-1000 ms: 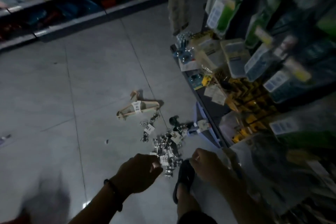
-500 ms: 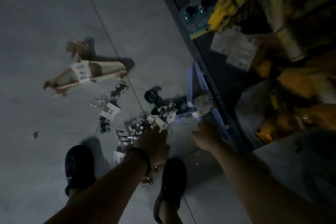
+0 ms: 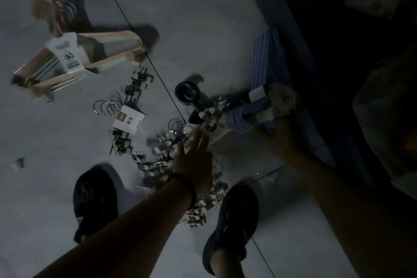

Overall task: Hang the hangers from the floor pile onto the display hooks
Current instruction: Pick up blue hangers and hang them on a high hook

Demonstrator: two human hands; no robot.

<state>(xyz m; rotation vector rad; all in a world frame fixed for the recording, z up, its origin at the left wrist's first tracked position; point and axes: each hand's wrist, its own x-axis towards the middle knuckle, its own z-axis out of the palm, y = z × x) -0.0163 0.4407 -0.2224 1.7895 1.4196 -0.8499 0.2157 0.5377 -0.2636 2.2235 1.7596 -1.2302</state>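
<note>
Both hands have pushed further into the pile since half a second ago, and my head has dropped closer, so everything fills more of the frame.

My left hand (image 3: pixel 191 162) now sits at centre, over the far edge of the clips (image 3: pixel 158 165) — a heap of metal clip hangers spread on the floor (image 3: pixel 203 18). Its fingers (image 3: pixel 199 141) are stretched out fairly straight and close together, with the tips touching a carded pack (image 3: pixel 221 131) at the top of the heap. They curl round nothing. A dark band (image 3: pixel 184 185) circles that wrist.

My right hand (image 3: pixel 278 135) is at centre right, up against the lower end of the blue hangers (image 3: pixel 264 67). They are a banded bundle lying beside the shelf base (image 3: pixel 291 20), which runs down the right of the frame. The hand is dark and blurred, so I cannot tell whether its fingers are clamped on the bundle or only touching it.

Wooden hangers (image 3: pixel 108 40), bundled with a white label, lie at upper left, well apart from both hands. Between them and the heap lies a second pack (image 3: pixel 128 123) of clip hangers with a white card, its wire hooks pointing left. A black hook (image 3: pixel 187 93) lies just left of the blue bundle. My left shoe (image 3: pixel 94 201) is at lower left and my right shoe (image 3: pixel 234 214) at lower centre, just beside the heap's lower edge.
</note>
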